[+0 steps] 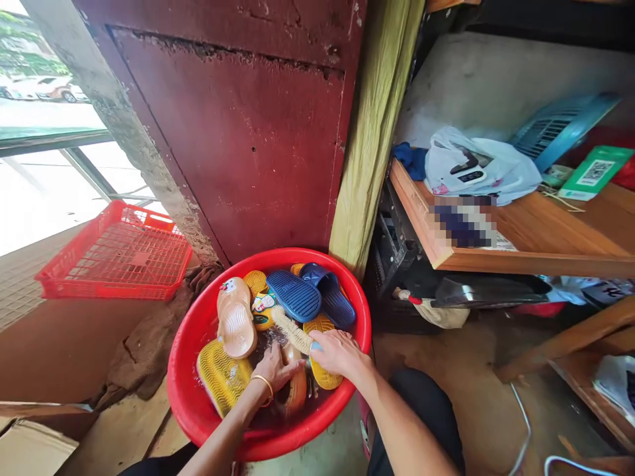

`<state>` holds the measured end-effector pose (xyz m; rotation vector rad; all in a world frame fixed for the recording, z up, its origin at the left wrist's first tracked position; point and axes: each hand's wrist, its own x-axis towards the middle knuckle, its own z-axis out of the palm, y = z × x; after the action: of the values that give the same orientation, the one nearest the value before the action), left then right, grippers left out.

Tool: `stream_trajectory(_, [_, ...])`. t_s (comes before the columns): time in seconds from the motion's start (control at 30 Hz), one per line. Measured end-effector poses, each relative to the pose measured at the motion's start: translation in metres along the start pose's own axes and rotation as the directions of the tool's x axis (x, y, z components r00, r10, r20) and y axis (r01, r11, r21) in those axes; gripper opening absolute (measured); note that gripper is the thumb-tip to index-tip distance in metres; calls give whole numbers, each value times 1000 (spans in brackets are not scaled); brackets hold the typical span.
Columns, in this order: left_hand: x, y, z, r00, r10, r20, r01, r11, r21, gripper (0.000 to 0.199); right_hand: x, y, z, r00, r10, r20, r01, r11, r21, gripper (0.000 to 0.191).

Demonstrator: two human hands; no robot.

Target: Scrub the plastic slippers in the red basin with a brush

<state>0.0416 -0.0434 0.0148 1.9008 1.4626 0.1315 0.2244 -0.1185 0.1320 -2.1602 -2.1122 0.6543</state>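
A red basin (178,383) holds water and several slippers. My left hand (276,369), with a gold bangle at the wrist, grips a tan slipper (296,390) low in the basin, its fingertips partly in the water. In my right hand (340,354) is a scrub brush (294,330) with pale bristles, its head pointing up and left over the slippers. Around them lie a beige slipper (235,320), a yellow sole (223,373), a blue slipper sole up (295,294), another blue slipper (332,294) and a yellow slipper (325,370) beneath my right hand.
A red plastic crate (119,258) stands left of the basin beside brown cloth (133,357). Behind is a dark red door (238,145). To the right, a wooden table (540,228) carries a white plastic bag (483,165) and a blue fan (565,129). A cable (526,423) lies on the floor.
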Motion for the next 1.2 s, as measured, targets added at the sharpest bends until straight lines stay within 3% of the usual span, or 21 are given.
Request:
stream_trajectory(0.1, [3,-3,-13,1000,8,10,-5,971,-239,102,0,3,-1,1000,3,-8,-3,1000,-1,34])
stream_trajectory(0.2, [-8,1,-35,1000,-3,24,14,883,-470,77,1,6,-3,999,-24,-39,25,1000,17,34])
stream_trajectory(0.27, [-22,7,-56,995,-38,89,88,751,-655,62,3,8,-4,997,-40,-59,42,999,32,34])
stream_trajectory(0.37, [-48,17,-89,973,-89,212,227,515,-827,58,6,9,-6,993,-36,-114,44,997,66,36])
stream_trajectory(0.5, [-71,20,-116,966,-105,235,257,396,-881,64,5,5,-8,981,-20,-193,37,996,85,42])
stream_trajectory(0.6, [-69,12,-111,984,-88,156,178,360,-916,74,-5,-7,-1,966,-79,-246,99,992,72,49])
stream_trajectory(0.77, [-52,0,-84,972,-232,-33,67,407,-911,71,-15,-23,22,952,-228,-206,223,974,-50,55])
stream_trajectory(0.93, [-55,1,-85,985,-158,63,116,352,-929,69,9,-14,12,975,10,-220,-22,998,-51,53])
stream_trajectory(1.0, [-56,0,-88,984,-163,75,127,342,-931,68,12,-17,10,972,-22,-232,17,1000,-23,52])
stream_trajectory(1.1, [-55,-4,-88,982,-186,47,117,389,-914,68,7,-26,19,959,-185,-216,186,982,-19,53])
stream_trajectory(1.2, [-55,-8,-83,983,-185,11,98,470,-877,66,7,-25,26,970,-147,-196,141,989,-44,52])
